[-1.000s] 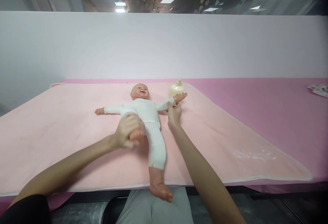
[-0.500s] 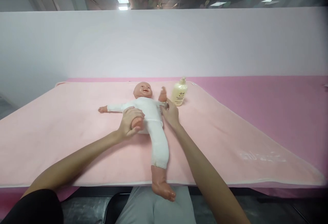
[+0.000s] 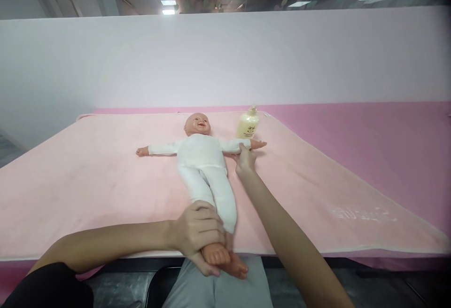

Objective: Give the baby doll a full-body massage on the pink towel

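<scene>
1. Head view: a baby doll (image 3: 206,167) in a white suit lies on its back on a pale pink blanket (image 3: 88,181) spread over a pink table (image 3: 369,129).
2. The doll's long axis runs from the far side of the table toward the person: the head points away, toward the white wall (image 3: 225,59), and the bare feet point at the near table edge and hang just over it.
3. Both doll arms are stretched out sideways, roughly square to the body, so the figure makes a cross shape on the blanket.
4. The left hand (image 3: 197,232) sits at the near end of the doll, its grip wrapped around one bare foot at the ankle; the second foot lies just beside it, touching or nearly so, though the fingers hide the exact contact.
5. The right hand (image 3: 244,160) is at the far end, beside the doll's outstretched arm on the right of the picture; its fingertips pinch the sleeve near the wrist in a narrow grip.
6. The doll's torso and legs thus lie between the two hands.
7. A cream pump bottle (image 3: 248,124) stands upright on the blanket just beyond that arm, near the right hand but apart from it.
</scene>
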`<state>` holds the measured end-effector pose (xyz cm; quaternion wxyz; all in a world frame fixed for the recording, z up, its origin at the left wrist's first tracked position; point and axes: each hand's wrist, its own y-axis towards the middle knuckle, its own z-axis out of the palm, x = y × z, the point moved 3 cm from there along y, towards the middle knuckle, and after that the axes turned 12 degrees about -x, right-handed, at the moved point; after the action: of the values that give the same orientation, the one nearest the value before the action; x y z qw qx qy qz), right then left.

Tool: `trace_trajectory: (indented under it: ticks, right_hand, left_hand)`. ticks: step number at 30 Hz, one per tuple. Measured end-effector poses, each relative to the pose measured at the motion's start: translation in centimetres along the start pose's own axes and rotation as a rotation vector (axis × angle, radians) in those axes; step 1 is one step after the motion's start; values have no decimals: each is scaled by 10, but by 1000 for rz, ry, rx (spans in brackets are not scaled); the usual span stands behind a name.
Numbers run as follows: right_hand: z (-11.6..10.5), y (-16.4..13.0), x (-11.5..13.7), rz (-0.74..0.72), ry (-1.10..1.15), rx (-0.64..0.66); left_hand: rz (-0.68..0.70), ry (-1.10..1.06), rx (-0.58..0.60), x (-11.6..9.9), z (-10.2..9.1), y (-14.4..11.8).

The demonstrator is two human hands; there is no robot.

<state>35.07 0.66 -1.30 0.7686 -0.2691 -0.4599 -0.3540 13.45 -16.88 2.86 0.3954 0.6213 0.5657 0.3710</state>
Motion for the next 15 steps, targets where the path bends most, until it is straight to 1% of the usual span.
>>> trace_trajectory:
  ticks: [1, 2, 3, 5, 7, 8, 9, 10, 11, 12, 13, 15]
  right_hand:
    - [-1, 0, -3, 49, 0, -35]
    - [-2, -2, -4, 64, -15, -70]
    - [-2, -4, -2, 37, -37, -87]
    - [1, -10, 7, -140, -107, -43]
    - [7, -19, 19, -382, -253, 88]
    - [11, -24, 23, -500, -363, 179]
    - [14, -29, 25, -603, -484, 275]
    - [16, -32, 25, -683, -598, 358]
    - [18, -35, 25, -733, -688, 423]
    - [18, -36, 24, -752, -736, 461]
    - [18, -36, 24, -741, -734, 467]
    - [17, -32, 25, -654, -610, 407]
  left_hand:
    - [-6, -11, 8, 0, -2, 2]
    - [-30, -17, -2, 3, -6, 7]
    - [-71, -15, -39, 8, -13, 13]
    - [-165, 2, -173, 26, -30, 26]
    - [-261, 26, -362, 50, -47, 33]
    - [-334, 41, -421, 66, -52, 32]
    - [-413, 48, -419, 81, -55, 29]
    - [-490, 46, -370, 97, -55, 25]
    - [-558, 42, -301, 111, -54, 20]
    - [-617, 52, -259, 123, -53, 15]
    - [-661, 57, -243, 132, -54, 11]
    - [-723, 49, -257, 139, -57, 11]
